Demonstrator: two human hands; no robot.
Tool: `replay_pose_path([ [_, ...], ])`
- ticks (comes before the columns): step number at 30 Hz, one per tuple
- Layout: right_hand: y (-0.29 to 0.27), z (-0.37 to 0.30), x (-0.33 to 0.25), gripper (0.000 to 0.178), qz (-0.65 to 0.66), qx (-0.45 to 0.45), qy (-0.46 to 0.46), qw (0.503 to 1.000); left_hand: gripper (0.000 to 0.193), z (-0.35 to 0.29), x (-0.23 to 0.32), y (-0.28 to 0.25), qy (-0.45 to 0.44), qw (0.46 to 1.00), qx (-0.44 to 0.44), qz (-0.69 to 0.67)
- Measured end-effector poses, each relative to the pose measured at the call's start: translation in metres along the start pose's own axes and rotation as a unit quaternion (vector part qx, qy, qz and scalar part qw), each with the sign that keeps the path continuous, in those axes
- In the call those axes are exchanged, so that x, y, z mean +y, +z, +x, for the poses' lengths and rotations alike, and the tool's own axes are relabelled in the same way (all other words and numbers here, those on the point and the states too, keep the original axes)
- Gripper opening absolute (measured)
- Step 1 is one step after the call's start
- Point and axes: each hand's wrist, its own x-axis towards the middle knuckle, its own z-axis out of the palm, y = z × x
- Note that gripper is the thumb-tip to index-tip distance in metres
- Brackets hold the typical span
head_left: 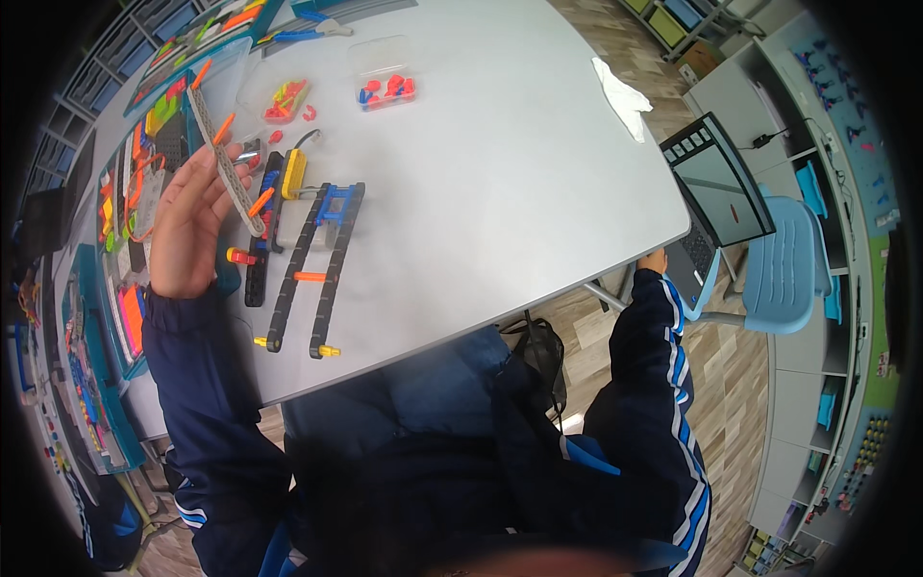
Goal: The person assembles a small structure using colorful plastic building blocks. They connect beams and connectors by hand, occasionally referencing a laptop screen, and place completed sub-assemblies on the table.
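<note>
My left hand (197, 212) is raised over the table's left side, its fingers closed on a light grey perforated building beam (228, 173) with three orange rods sticking out. On the table beside it lies a frame of two long black beams (291, 279), joined by a blue piece (335, 204) and an orange rod (310, 277). A black beam assembly (257, 269) and a yellow block with a cable (293, 173) sit between that frame and my left hand. My right hand (654, 260) reaches past the table's right corner, beside an open laptop (692, 255); its fingers are mostly hidden.
Clear boxes of small red and yellow parts (285, 101) and red and blue parts (388, 88) stand farther back. Teal trays of parts (125, 327) line the left. A white tissue (622, 99) lies at the far right edge. A blue chair (784, 269) stands beyond the laptop.
</note>
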Motion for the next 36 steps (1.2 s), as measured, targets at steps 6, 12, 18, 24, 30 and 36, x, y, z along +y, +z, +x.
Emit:
replay_pose_path([
  [6,-0.001,0.004,0.003,0.066,0.035,-0.007,-0.032,0.999,0.044,-0.001,0.001,0.003,0.003,1.0,0.003,-0.001],
  [12,-0.008,0.002,-0.002,0.073,0.005,-0.02,-0.004,1.0,0.044,-0.001,0.001,0.002,0.002,1.0,-0.004,-0.001],
  [18,-0.006,-0.01,-0.011,0.077,-0.057,-0.02,0.048,0.997,0.043,0.0,0.001,-0.001,0.002,1.0,-0.012,0.006],
  [24,-0.005,-0.006,-0.009,0.077,-0.062,-0.045,0.063,0.995,0.043,0.001,-0.001,-0.001,0.003,1.0,-0.015,0.012],
  [30,-0.006,-0.011,-0.01,0.073,-0.025,-0.025,0.045,0.998,0.045,0.001,-0.001,-0.002,-0.001,1.0,-0.015,0.011],
  [36,-0.006,-0.01,-0.009,0.072,-0.014,-0.018,0.032,0.999,0.042,0.0,0.001,0.002,0.002,1.0,-0.025,0.008],
])
